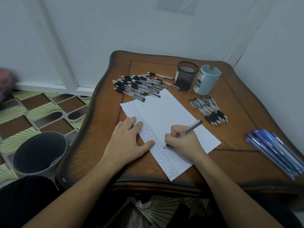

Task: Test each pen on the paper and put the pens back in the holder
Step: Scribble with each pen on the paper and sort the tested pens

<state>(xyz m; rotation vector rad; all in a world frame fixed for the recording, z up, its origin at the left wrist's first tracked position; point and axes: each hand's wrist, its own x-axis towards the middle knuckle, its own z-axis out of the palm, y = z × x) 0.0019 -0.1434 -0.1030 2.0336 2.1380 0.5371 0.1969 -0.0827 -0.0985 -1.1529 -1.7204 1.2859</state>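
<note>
A person's right hand (181,140) grips a pen (189,130), tip on the paper (166,116); the left hand (130,139) lies flat, fingers spread, pinning the sheet.

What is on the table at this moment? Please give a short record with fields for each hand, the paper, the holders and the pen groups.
left hand: flat, pressing the paper at its marked edge
right hand: grips a pen, tip on the paper
paper marks: columns of small scribbles along the left side
holders: black mesh holder and light blue holder, no pens sticking out
pen groups: large pile left of the holders, small pile right of the paper, blue pens at the right edge
</note>
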